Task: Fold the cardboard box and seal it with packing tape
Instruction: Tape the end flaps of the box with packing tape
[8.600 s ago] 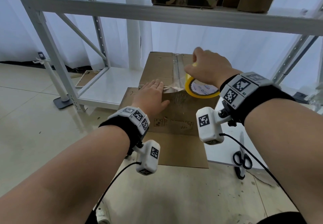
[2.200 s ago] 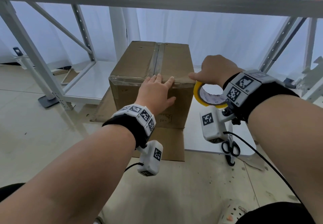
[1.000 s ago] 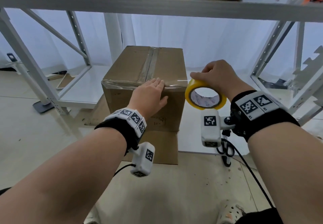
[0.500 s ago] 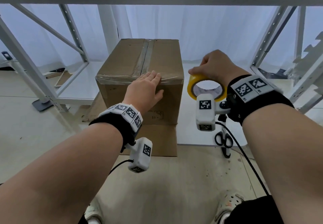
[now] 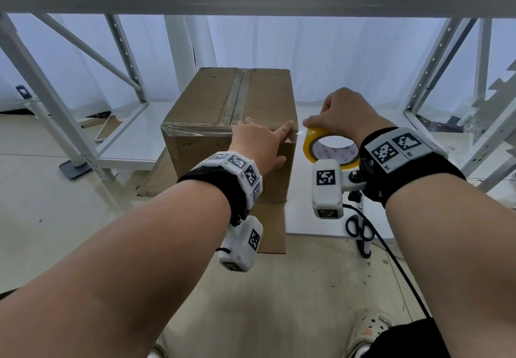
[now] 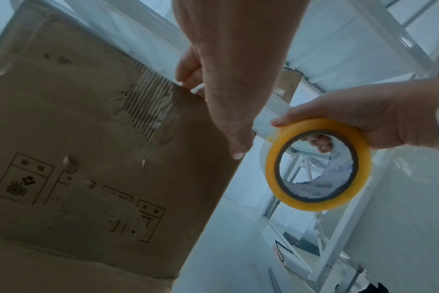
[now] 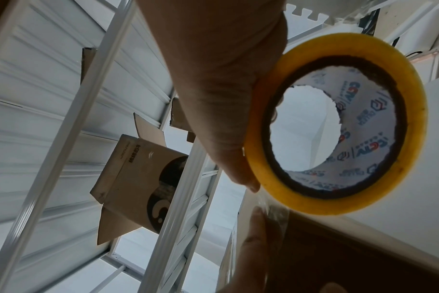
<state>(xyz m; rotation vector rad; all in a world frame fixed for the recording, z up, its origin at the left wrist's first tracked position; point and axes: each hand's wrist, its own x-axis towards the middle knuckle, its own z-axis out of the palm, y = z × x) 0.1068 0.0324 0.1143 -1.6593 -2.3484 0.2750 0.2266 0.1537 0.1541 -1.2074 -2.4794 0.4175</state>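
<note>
While the closed cardboard box stands at frame centre, its front top edge is pressed by the flat left hand; the yellow packing tape roll is gripped just right of it by the right hand.

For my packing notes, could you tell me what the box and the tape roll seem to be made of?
Box: corrugated cardboard, matte brown; a torn patch on its side shows the fluting. Tape roll: glossy clear plastic film, yellowish when wound; the core looks like printed paperboard, with a ragged inner edge.
</note>
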